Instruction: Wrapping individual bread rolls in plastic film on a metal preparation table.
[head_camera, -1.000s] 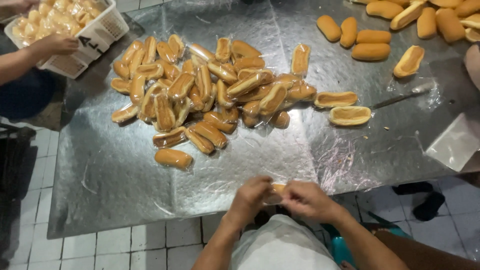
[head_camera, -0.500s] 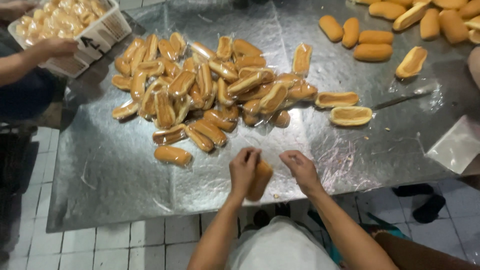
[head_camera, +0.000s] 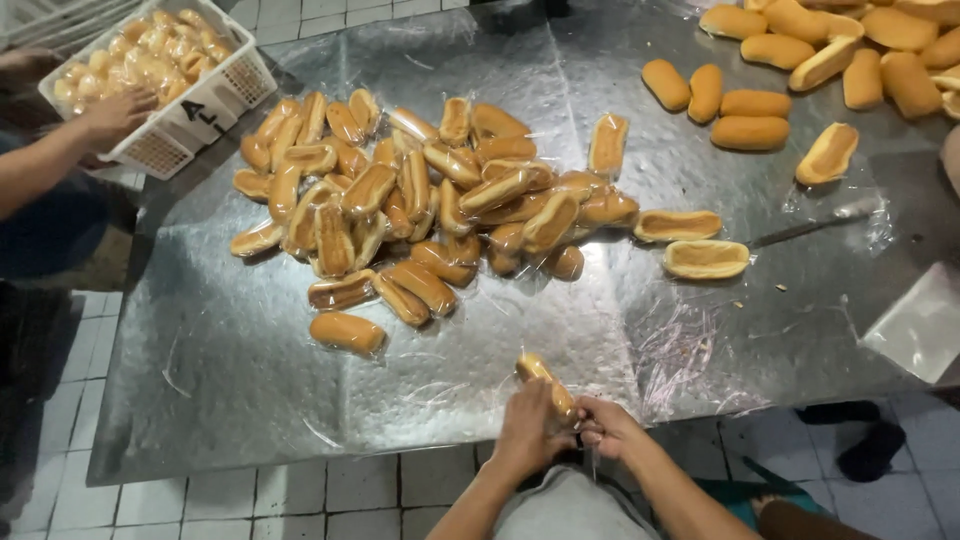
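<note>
Hands are meeting at the near edge of the table (head_camera: 230, 400), a sheet of dull, scuffed metal with scraps of clear film clinging to it. The left hand (head_camera: 528, 430) is gripping a bun (head_camera: 542, 378), an oblong golden roll in glossy clear wrap, fingers curled round its near end. The bun is lying with its long axis running up and to the left, its free end pointing away from the person toward the pile (head_camera: 420, 195). The right hand (head_camera: 606, 428) is pinching at the bun's near end, fingertips closed; what it is nipping is too small to tell. The pile, well apart up the table, is holding many wrapped buns of the same shape, lying every way. Bare rolls (head_camera: 800, 60), matte and unwrapped, are sitting at the far right. Another person's hand (head_camera: 115, 115) is resting on a white plastic crate (head_camera: 200, 120) of small buns.
</note>
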